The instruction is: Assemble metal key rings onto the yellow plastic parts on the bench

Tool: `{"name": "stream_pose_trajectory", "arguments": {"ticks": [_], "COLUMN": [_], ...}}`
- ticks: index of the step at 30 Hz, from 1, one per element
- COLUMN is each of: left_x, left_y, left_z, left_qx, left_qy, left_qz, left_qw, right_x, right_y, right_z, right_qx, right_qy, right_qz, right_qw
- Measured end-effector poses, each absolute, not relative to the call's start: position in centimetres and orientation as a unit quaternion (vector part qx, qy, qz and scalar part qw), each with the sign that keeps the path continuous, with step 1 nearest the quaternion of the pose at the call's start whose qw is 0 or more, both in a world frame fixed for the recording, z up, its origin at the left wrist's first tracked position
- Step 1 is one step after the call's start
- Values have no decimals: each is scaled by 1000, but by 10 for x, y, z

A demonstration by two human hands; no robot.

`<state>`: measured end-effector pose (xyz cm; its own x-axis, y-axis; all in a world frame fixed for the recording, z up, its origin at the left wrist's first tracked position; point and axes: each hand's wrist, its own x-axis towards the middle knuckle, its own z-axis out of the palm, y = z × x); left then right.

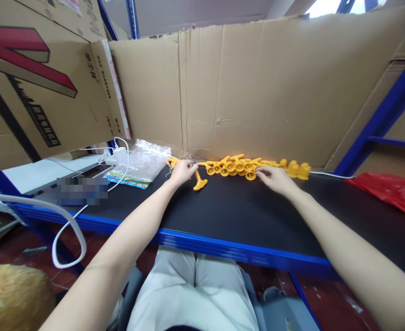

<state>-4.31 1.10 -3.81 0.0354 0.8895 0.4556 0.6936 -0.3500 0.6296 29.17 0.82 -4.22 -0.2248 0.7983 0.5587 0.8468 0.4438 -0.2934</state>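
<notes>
My left hand [183, 172] is closed in a pinch near the back of the dark tabletop; its fingertips are too small to show what they grip. Just below those fingertips lies a yellow T-handled piece [199, 184] with a ridged shaft. More yellow plastic [172, 161] shows behind the same hand. To the right, a heap of yellow cup-ended pieces [230, 166] lies against the cardboard. My right hand [274, 178] has its thumb and fingers curled at the rim of the front yellow cup [250, 175]. Several yellow bell-shaped caps [299, 170] stand upright beyond that hand.
Clear plastic bags [147, 161] lie at the left, beside a white charger [120, 155] and its cable. A blurred-out item [82, 191] rests nearer the edge. Red plastic [391, 191] covers the right end. Cardboard [257, 92] walls the back; the blue shelf edge [223, 248] runs in front.
</notes>
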Motion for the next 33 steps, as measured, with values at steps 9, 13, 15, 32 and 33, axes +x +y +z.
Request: {"name": "stream_pose_trajectory", "arguments": {"ticks": [9, 13, 15, 32, 33], "left_x": [-35, -26, -24, -23, -23], "left_y": [13, 7, 7, 17, 17], "left_z": [-39, -41, -45, -55, -55], "left_qx": [748, 782, 798, 803, 803], "left_qy": [482, 481, 494, 538, 538], "left_qz": [447, 387, 339, 253, 252], "left_qw": [-88, -83, -71, -37, -48], "right_x": [290, 290, 293, 394, 395], "right_y": [6, 6, 8, 63, 66], "right_z": [-42, -42, -41, -19, -21], "right_qx": [-526, -530, -547, -754, -754], "right_qy": [-788, -785, -776, -602, -606], "right_qz": [-10, -29, -51, -136, -132], "right_qw": [320, 319, 312, 227, 218]}}
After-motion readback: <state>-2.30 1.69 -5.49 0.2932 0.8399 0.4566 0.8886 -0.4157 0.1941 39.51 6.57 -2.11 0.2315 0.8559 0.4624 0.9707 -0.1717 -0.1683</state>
